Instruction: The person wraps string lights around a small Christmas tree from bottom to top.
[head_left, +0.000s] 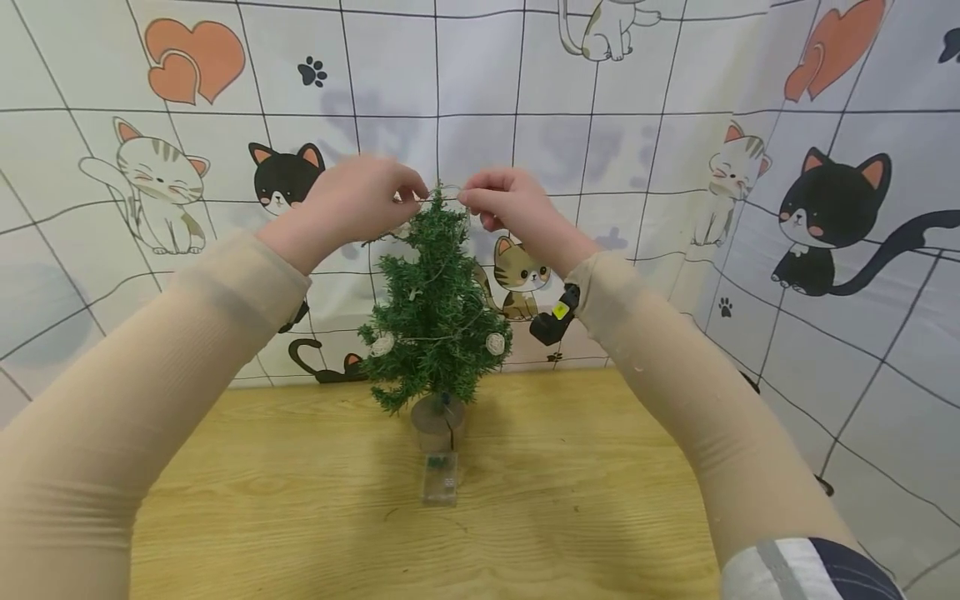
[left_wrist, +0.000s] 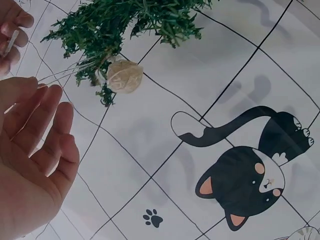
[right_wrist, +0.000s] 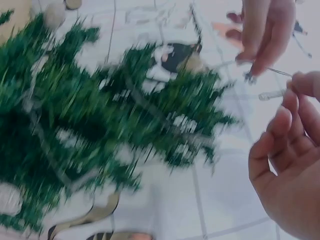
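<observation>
A small green artificial Christmas tree (head_left: 442, 308) stands upright, a thin string-light wire wound around it. White woven balls, one at the right (head_left: 496, 343) and another at the left (head_left: 382, 344), hang on its lower branches. At the treetop my left hand (head_left: 363, 196) pinches the wire between thumb and index finger. Just to the right, my right hand (head_left: 517, 204) pinches another stretch of the same wire (right_wrist: 277, 71). In the left wrist view a pale woven ball (left_wrist: 124, 76) hangs by a branch, close to the left hand (left_wrist: 40, 145). The right wrist view is blurred.
A clear battery box (head_left: 440, 479) lies on the wooden table (head_left: 562, 475) before the tree's round base (head_left: 438, 421). A dark cable runs down beside the base. Behind stands a white cat-patterned curtain (head_left: 480, 75), which also covers the right side.
</observation>
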